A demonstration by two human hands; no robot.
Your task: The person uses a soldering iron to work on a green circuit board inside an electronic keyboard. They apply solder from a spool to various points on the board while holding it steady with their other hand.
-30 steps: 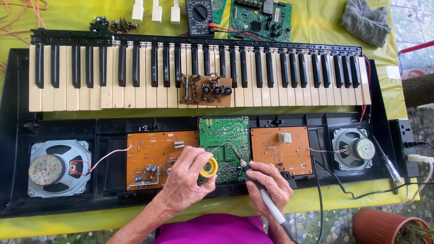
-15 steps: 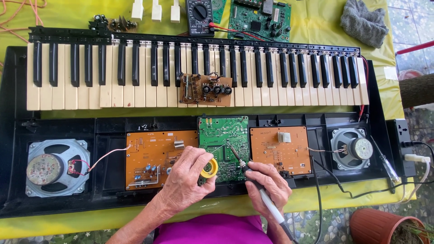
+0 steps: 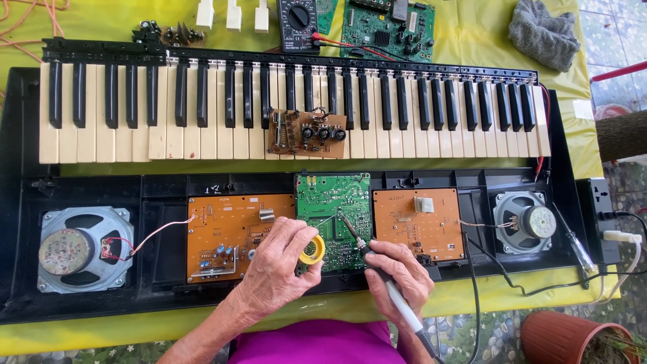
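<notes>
1. Presently, my left hand (image 3: 276,266) grips a yellow solder spool (image 3: 313,250) between thumb and fingers, a thin strand running up from it toward the green circuit board (image 3: 333,202).
2. My right hand (image 3: 397,276) is closed around a soldering iron (image 3: 377,273), held like a pen, tip angled up-left onto the green circuit board, meeting the strand.
3. The green circuit board sits in the opened keyboard case (image 3: 155,185), between two orange boards (image 3: 229,232) (image 3: 418,222).
4. A speaker (image 3: 81,249) sits at the left end and another (image 3: 526,222) at the right.
5. A small brown board (image 3: 306,133) lies on the keys (image 3: 202,128).
</notes>
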